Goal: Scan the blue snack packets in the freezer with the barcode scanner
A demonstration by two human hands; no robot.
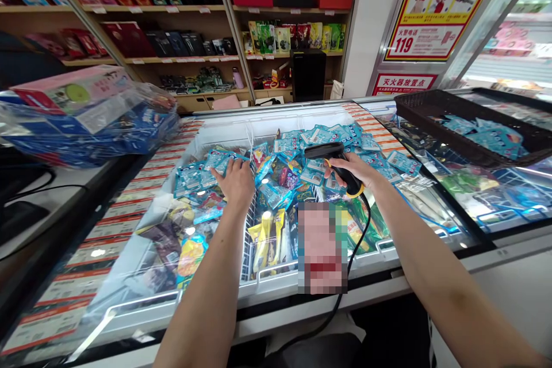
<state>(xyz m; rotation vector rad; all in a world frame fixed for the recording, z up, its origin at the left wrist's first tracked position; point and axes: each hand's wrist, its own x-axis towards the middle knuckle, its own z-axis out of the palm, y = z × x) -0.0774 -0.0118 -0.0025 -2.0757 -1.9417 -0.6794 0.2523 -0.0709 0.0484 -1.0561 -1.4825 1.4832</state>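
Observation:
My right hand (356, 169) is wrapped round the handle of a black and yellow barcode scanner (324, 151). Its head points left above many small light-blue packets (317, 137), and a black cord hangs from its grip. My left hand (238, 181) rests with fingers spread at the edge of another group of blue packets (194, 175). Both groups appear to lie on the glass top of a chest freezer (129, 259). Under the glass, wrapped ice creams (265, 236) fill wire baskets. A pixelated patch hides part of the freezer's front.
A dark basket (414, 112) holding more blue packets stands on the right. Plastic-wrapped boxes (86, 115) are stacked at left, near black cables. Price-label strips (116, 213) run along the freezer. Behind are shelves (172, 8) of bottles and boxes, and a fire-safety poster (435, 11).

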